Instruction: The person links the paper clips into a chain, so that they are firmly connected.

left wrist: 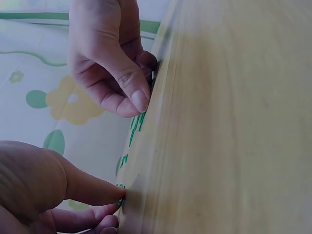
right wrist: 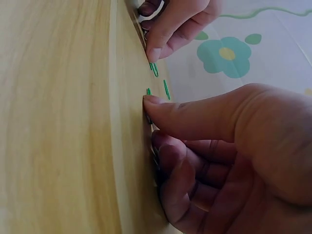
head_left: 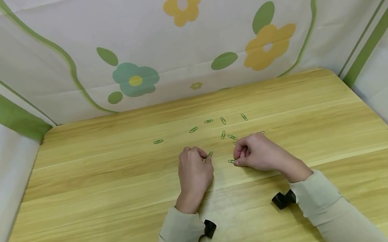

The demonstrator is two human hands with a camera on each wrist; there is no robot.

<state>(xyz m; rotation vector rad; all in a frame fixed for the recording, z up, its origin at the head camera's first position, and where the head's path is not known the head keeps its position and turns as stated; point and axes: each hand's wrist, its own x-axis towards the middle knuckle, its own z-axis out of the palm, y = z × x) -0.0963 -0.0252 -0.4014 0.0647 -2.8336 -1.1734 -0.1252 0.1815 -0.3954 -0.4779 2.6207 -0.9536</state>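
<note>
My left hand pinches a green paper clip between thumb and index finger, close over the wooden table. The right hand pinches another green paper clip, whose end sticks out to the left of the fingertips. The two hands face each other, a short gap apart. In the right wrist view the right thumb covers most of its clip, and only a green tip shows. From the left wrist, the left index finger and thumb appear low on the left, right at the clip.
Several green paper clips lie scattered beyond the hands, among them one at far left and one at far right. Some are partly hidden by the right hand. A flowered curtain hangs behind the table.
</note>
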